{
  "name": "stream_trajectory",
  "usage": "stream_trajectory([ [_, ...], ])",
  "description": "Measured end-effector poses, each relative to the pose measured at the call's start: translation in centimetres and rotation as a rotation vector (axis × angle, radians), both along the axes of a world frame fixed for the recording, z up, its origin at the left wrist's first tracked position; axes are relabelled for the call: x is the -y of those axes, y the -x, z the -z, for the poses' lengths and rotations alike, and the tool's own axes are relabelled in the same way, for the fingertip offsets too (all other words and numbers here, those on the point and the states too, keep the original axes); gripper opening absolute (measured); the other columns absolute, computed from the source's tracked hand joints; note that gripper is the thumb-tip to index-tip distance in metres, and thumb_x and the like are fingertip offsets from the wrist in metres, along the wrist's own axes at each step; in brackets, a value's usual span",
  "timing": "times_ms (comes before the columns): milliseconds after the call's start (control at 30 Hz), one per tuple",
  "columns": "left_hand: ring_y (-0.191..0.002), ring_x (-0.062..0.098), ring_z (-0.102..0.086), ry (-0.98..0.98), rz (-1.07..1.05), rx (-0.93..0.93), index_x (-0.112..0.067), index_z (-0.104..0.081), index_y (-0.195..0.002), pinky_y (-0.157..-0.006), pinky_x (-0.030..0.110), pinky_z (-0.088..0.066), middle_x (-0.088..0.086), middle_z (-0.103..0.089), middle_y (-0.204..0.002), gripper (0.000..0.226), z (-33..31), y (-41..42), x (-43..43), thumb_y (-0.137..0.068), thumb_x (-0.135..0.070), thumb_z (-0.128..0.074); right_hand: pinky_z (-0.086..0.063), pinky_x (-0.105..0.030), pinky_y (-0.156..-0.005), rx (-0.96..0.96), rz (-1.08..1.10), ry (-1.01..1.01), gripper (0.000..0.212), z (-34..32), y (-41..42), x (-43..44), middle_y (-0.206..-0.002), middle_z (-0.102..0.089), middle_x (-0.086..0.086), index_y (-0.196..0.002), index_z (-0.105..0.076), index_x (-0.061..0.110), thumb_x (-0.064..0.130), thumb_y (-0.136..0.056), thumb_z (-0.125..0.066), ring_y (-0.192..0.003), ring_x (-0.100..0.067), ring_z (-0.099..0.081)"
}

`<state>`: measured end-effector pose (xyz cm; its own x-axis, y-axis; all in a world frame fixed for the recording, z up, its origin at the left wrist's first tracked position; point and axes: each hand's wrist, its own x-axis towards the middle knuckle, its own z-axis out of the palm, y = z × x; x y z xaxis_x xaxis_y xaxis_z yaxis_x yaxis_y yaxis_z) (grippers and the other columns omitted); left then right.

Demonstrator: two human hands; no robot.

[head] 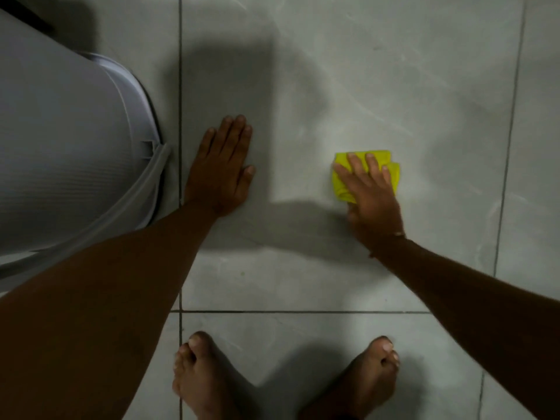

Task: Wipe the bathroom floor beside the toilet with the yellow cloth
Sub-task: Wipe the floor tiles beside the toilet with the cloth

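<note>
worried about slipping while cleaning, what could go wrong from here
The left hand props flat on the smooth floor; if damp, it might slide. Bare feet could slip likewise. The right hand presses the yellow cloth apart from the toilet, so that edge may get missed.

floor [378, 86]: smooth marbled grey tile, faint sheen | yellow cloth [344, 163]: soft fabric | toilet [60, 147]: smooth white

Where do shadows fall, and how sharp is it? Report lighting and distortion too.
Head view: dim overall; broad shadows darken the floor beyond the left hand and between it and the right hand; the yellow cloth is vivid; edges look slightly soft; grout lines at the right lean, a wide-angle effect.
</note>
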<state>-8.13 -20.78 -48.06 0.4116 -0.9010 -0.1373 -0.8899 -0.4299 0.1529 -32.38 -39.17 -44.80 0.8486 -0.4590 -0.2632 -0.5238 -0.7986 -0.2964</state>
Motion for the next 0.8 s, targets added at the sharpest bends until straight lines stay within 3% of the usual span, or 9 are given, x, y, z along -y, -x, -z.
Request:
stream_trajectory([
  [67,-0.156,0.03,-0.011,-0.004,-0.005,0.007,-0.008,-0.017,-0.158,-0.126,0.049,-0.012,0.014,-0.016,-0.167,0.068,-0.1,0.0,0.1,-0.098,-0.037,-0.032,-0.012,-0.055,-0.117,0.059,-0.016,0.021,0.068,0.3,-1.5,-2.1,-0.155,-0.034,-0.009,-0.144,-0.042,0.02,0.019,-0.076,-0.044,-0.144,-0.039,-0.023],
  [200,-0.156,0.03,-0.011,-0.008,-0.004,0.0,-0.008,-0.018,-0.157,-0.127,0.048,-0.01,0.014,-0.016,-0.167,0.068,-0.2,0.0,0.2,-0.098,-0.036,-0.034,-0.01,-0.051,-0.119,0.0,-0.467,0.016,0.075,-0.2,5.8,-3.7,-0.154,-0.036,-0.005,-0.145,-0.04,0.022,0.004,-0.071,-0.043,-0.145,-0.035,-0.022],
  [333,-0.155,0.031,-0.011,0.004,-0.02,0.002,-0.008,-0.019,-0.157,-0.127,0.048,-0.01,0.014,-0.017,-0.167,0.069,-0.2,0.0,0.1,-0.097,-0.037,-0.034,-0.021,-0.06,-0.113,-0.039,-0.079,0.026,0.075,-0.8,7.9,1.0,-0.153,-0.037,-0.011,-0.144,-0.037,0.023,0.014,-0.07,-0.036,-0.142,-0.039,-0.024],
  [400,-0.155,0.031,-0.011,0.013,-0.015,0.004,-0.008,-0.019,-0.157,-0.127,0.049,-0.01,0.014,-0.017,-0.167,0.068,-0.1,0.2,0.2,-0.097,-0.036,-0.035,-0.018,-0.061,-0.112,-0.037,0.201,0.038,0.075,0.0,4.1,1.2,-0.155,-0.033,-0.012,-0.144,-0.04,0.023,0.018,-0.069,-0.04,-0.142,-0.043,-0.024],
  [467,-0.155,0.031,-0.011,0.015,-0.036,0.0,-0.008,-0.018,-0.157,-0.126,0.05,-0.01,0.014,-0.017,-0.167,0.068,-0.1,0.6,0.3,-0.097,-0.035,-0.035,-0.011,-0.058,-0.115,0.054,0.257,0.043,0.07,0.6,0.5,-1.3,-0.155,-0.033,-0.011,-0.144,-0.042,0.02,0.017,-0.074,-0.049,-0.144,-0.041,-0.021],
  [600,-0.155,0.031,-0.011,0.017,-0.145,0.0,-0.008,-0.019,-0.157,-0.126,0.051,-0.008,0.014,-0.017,-0.167,0.067,-0.1,1.8,0.8,-0.097,-0.034,-0.032,-0.013,-0.053,-0.117,0.077,-0.415,0.065,0.068,0.9,3.3,-5.8,-0.156,-0.031,-0.004,-0.145,-0.039,0.022,0.01,-0.078,-0.04,-0.146,-0.035,-0.02],
  [667,-0.156,0.032,-0.01,0.012,-0.205,-0.001,-0.008,-0.018,-0.157,-0.126,0.05,-0.006,0.014,-0.016,-0.167,0.067,-0.1,2.7,1.1,-0.097,-0.033,-0.031,-0.016,-0.052,-0.117,0.049,-0.582,0.087,0.067,0.6,5.9,-2.0,-0.156,-0.032,-0.002,-0.146,-0.037,0.025,0.011,-0.081,-0.042,-0.145,-0.033,-0.022],
  [733,-0.156,0.031,-0.009,0.02,-0.249,0.006,-0.008,-0.017,-0.158,-0.126,0.049,-0.005,0.014,-0.015,-0.167,0.067,0.1,3.3,1.3,-0.097,-0.033,-0.03,-0.016,-0.057,-0.116,0.032,-0.486,0.136,0.063,1.2,6.6,3.0,-0.156,-0.033,-0.007,-0.148,-0.033,0.026,0.016,-0.087,-0.048,-0.144,-0.036,-0.023],
  [800,-0.156,0.031,-0.008,0.029,-0.258,0.01,-0.008,-0.017,-0.158,-0.126,0.049,-0.005,0.014,-0.014,-0.167,0.067,0.3,3.5,1.4,-0.097,-0.033,-0.029,-0.014,-0.058,-0.116,-0.026,-0.173,0.162,0.074,1.3,4.8,6.9,-0.158,-0.027,-0.01,-0.15,-0.024,0.027,0.021,-0.084,-0.055,-0.145,-0.037,-0.018],
])
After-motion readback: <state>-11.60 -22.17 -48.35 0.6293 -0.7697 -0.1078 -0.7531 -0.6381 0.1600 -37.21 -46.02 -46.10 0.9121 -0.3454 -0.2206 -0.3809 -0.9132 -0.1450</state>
